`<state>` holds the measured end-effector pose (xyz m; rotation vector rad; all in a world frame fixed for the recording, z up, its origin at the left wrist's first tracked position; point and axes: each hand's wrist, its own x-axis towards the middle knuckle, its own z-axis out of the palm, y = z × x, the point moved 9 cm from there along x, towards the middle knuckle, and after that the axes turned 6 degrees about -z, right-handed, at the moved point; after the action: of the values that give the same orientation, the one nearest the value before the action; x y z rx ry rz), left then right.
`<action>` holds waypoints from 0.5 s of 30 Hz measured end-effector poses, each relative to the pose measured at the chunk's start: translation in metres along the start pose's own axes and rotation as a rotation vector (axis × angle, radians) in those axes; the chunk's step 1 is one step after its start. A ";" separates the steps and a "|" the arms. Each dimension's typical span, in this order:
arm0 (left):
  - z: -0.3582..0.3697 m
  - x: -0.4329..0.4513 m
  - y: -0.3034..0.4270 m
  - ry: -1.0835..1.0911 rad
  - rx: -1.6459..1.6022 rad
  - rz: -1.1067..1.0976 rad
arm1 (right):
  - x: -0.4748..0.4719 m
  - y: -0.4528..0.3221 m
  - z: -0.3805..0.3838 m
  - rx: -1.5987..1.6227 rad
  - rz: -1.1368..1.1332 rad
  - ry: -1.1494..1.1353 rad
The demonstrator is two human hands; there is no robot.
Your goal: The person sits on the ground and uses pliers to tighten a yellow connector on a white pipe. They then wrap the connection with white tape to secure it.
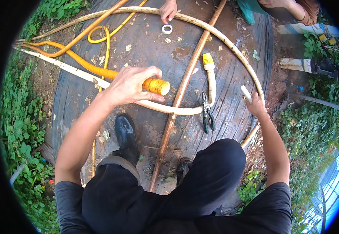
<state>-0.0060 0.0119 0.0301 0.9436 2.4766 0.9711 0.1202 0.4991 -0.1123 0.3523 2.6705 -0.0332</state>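
My left hand point(133, 84) grips a thick orange-yellow hose near its end point(157, 87), above a cream-coloured hose point(163, 108). Far to the right, my right hand point(256, 104) is closed around a short white tube point(246, 93), beside the long curved hose point(231, 44). Between my hands lie pliers point(206, 112) with dark green handles, their jaws touching the cream hose where it bends. That hose runs up to a yellow threaded fitting point(207, 59). A white ring point(167, 29), perhaps a tape roll, lies on the dark ground sheet under another person's fingertips.
A brown pole point(184, 84) crosses the sheet between my boots point(125, 131). Thin yellow hose point(107, 49) loops at the upper left. Another person's hand point(168, 10) and arm point(296, 10) show at the top. White pipes point(295, 64) and plants stand at the right.
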 end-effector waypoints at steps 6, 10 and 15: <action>-0.013 -0.016 -0.001 0.112 -0.123 0.064 | 0.073 -0.159 0.029 0.354 -0.108 0.034; -0.018 -0.020 -0.004 0.153 -0.203 -0.002 | 0.093 -0.202 0.026 0.209 -0.087 0.065; -0.012 -0.032 -0.014 0.060 -0.258 -0.071 | 0.100 -0.190 0.033 0.307 -0.162 0.021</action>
<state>0.0049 -0.0232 0.0303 0.7489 2.3403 1.2740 -0.0004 0.3368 -0.1920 0.2293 2.7088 -0.4951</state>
